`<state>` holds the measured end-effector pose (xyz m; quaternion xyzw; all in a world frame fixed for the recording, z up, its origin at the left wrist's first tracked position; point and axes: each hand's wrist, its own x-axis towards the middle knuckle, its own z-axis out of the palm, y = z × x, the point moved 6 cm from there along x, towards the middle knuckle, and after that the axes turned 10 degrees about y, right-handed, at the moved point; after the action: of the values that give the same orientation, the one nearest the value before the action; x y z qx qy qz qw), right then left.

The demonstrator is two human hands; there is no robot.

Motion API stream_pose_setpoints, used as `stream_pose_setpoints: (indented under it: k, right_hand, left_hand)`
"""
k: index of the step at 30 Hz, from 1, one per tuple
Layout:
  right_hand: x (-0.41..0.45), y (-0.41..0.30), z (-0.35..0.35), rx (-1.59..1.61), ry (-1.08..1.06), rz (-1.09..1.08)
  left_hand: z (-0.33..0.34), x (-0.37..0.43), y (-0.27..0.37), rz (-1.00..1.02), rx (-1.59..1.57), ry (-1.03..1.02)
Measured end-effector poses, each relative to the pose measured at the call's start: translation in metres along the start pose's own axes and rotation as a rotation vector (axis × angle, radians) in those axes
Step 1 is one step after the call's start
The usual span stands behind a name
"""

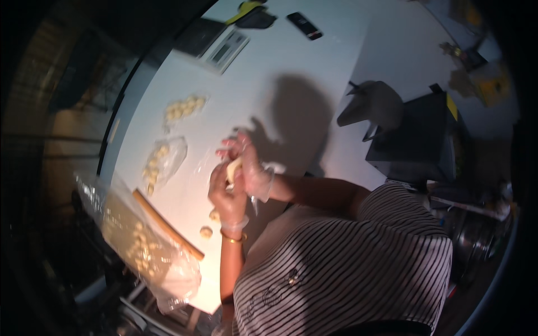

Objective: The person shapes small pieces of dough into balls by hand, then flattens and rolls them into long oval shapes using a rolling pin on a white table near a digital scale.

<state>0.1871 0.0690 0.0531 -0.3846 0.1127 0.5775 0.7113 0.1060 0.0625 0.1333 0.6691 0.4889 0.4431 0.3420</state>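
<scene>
A pale piece of dough (233, 169) is held between my two hands, over the white table (290, 59). My left hand (229, 197), in a clear plastic glove with a gold bangle below it at the wrist, has its fingers bent around the dough. My right hand (252, 166), also gloved, lies against the dough's other side with its fingers stretched away and apart. The fingers partly cover the dough, so its full shape is hidden. Beside my left wrist rests a small round dough piece (206, 232), with another piece (214, 215) partly behind the hand.
Small dough balls (185, 107) lie in rows under clear plastic, with more balls (153, 168) beside a plastic sheet (174, 153). A wooden rolling pin (168, 224) borders a large plastic bag (143, 248) over more pieces. Farther off are a digital scale (227, 50), a phone (304, 26) and a dark box (414, 134).
</scene>
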Motion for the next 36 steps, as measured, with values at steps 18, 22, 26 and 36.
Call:
stream_pose_setpoints:
  k: [18,22,26,36]
  right_hand:
    - [-0.083,-0.053,0.052,-0.667,-0.695,0.085]
    - [-0.091,-0.061,0.068,-0.75,-0.728,0.084]
    - [-0.095,-0.065,0.072,-0.673,-0.625,0.104]
    - [-0.101,-0.067,0.081,-0.665,-0.728,0.056]
  left_hand:
    - [-0.053,-0.018,0.068,0.563,0.241,0.374]
    - [-0.058,-0.019,0.074,0.562,0.291,0.393]
    - [-0.06,-0.018,0.082,0.51,0.255,0.373]
    - [-0.061,-0.027,0.071,0.439,0.015,0.455]
